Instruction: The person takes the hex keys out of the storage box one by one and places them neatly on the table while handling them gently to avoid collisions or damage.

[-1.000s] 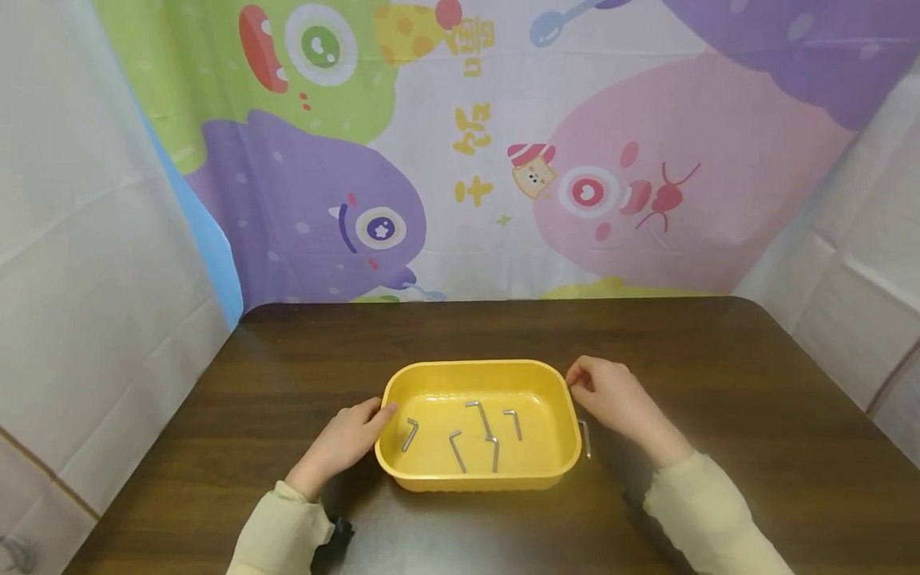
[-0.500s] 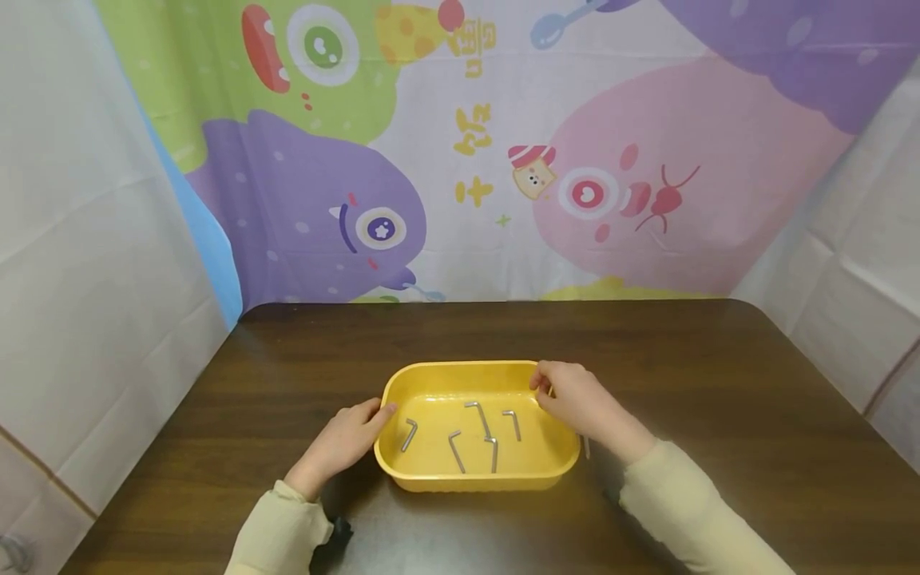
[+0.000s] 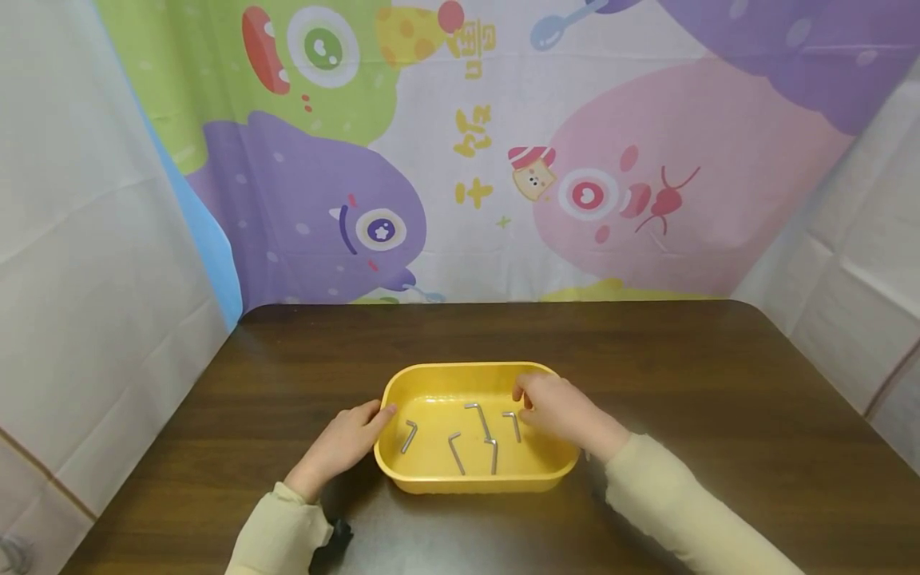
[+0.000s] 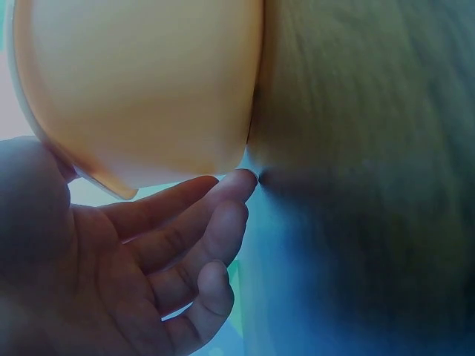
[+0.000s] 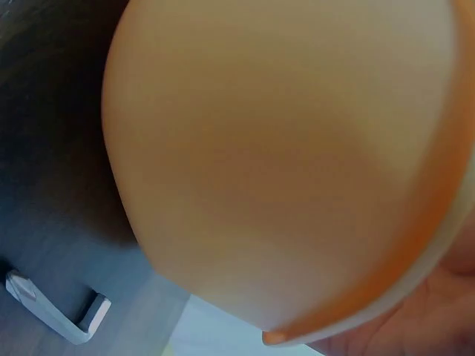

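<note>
Head view. Yellow tray (image 3: 477, 484), one: oblong, rounded corners, glossy, standing on the near half of a dark wood-grain table (image 3: 287, 375). L-shaped metal keys, five, silver, all lying inside: one at left (image 3: 410, 438), one near centre (image 3: 457, 455), one far centre (image 3: 482, 419) meeting one near right (image 3: 493, 458), one at right (image 3: 517, 427). Hands, two, with pale sleeves. Left hand (image 3: 343, 435): grips the tray's left end, thumb over the rim. Right hand (image 3: 564, 407): above the tray's right part, fingers bent, thumb and forefinger parted with nothing visible between them, near the right key; contact cannot be told.

Left wrist view. Tray wall; four fingers loosely bent beneath it, spread.

Right wrist view. Tray wall, large; hand mostly hidden behind the rim. Sixth key (image 5: 48, 311), one: on the table outside the tray.
</note>
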The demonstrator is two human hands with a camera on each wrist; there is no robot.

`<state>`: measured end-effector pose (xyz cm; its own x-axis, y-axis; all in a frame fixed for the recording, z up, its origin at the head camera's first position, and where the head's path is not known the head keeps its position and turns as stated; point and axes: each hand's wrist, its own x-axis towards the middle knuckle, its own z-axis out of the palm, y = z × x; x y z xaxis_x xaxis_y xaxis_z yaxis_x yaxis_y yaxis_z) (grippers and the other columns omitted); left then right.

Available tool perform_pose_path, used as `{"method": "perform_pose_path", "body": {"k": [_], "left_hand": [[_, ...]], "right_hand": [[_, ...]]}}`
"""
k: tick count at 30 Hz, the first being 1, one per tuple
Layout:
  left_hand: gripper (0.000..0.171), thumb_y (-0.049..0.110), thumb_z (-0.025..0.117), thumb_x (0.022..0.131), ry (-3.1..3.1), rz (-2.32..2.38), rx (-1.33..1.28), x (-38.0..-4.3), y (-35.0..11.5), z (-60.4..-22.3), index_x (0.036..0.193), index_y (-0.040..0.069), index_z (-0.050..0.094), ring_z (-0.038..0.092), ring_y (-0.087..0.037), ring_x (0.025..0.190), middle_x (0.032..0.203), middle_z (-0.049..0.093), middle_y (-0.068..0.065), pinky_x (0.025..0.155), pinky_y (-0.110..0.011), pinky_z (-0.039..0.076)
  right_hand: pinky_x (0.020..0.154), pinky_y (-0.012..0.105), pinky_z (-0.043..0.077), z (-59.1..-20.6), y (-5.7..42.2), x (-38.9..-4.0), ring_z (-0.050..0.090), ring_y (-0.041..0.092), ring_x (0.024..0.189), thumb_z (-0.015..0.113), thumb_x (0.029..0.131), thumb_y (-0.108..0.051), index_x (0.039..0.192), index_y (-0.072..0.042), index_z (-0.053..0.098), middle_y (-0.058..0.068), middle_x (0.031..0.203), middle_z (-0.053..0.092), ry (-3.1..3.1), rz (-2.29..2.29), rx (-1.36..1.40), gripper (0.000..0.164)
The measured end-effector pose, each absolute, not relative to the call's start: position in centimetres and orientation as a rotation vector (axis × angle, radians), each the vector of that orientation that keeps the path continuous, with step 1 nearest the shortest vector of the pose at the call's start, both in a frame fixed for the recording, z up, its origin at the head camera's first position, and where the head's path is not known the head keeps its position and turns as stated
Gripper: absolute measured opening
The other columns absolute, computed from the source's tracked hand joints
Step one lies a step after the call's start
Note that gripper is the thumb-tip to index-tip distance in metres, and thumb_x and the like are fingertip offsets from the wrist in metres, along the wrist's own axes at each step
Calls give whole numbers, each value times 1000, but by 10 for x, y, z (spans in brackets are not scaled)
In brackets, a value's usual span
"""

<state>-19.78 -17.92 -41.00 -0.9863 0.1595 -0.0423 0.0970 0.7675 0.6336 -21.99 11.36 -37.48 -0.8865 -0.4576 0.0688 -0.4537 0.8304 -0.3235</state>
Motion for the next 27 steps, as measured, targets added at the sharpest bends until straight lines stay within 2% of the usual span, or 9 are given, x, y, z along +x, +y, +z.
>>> {"method": "perform_pose_path", "body": {"k": [15, 27], "left_hand": [[33, 37, 43, 95, 2863, 1019, 209, -198, -180, -410, 100, 9, 61, 47, -14, 66, 70, 53, 0, 62, -28, 37], [33, 37, 43, 95, 2863, 1022, 205, -198, -180, -410, 99, 9, 61, 47, -13, 65, 68, 51, 0, 61, -28, 37]], "right_hand": [[62, 30, 41, -384, 105, -225, 46, 16, 64, 66, 74, -5, 90, -3, 58, 4, 72, 55, 2909, -473, -730, 17], [77, 39, 44, -398, 99, -223, 53, 23, 79, 68, 76, -12, 92, -3, 57, 8, 81, 57, 2906, -396, -766, 21]]}}
